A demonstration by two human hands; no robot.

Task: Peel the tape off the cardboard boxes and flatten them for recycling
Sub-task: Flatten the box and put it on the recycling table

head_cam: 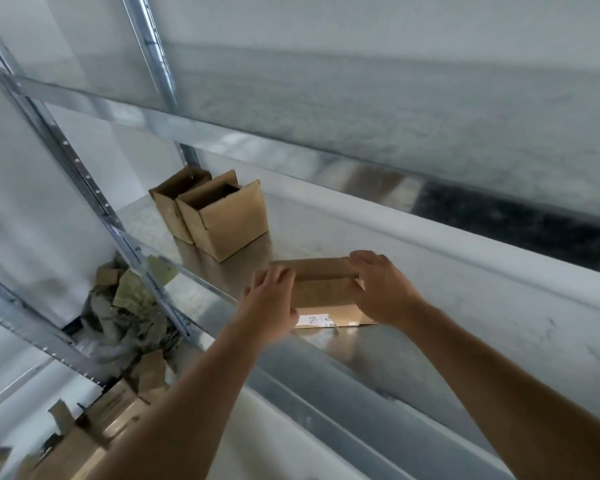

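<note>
A small brown cardboard box (323, 289) stands on the metal shelf (354, 348), with a white label (314, 320) on its near lower flap. My left hand (269, 303) grips the box's left end, fingers curled over the top edge. My right hand (381, 289) grips the right end, fingers laid over the upper flap. Two open cardboard boxes (222, 216) stand side by side farther back on the same shelf, flaps up. I cannot make out any tape on them.
A steel shelf upright (94, 192) with holes runs diagonally at left. Below it lies a heap of flattened cardboard and crumpled paper (125, 313), and more cardboard pieces (84, 438) on the floor. A white wall backs the shelf; another shelf board hangs overhead.
</note>
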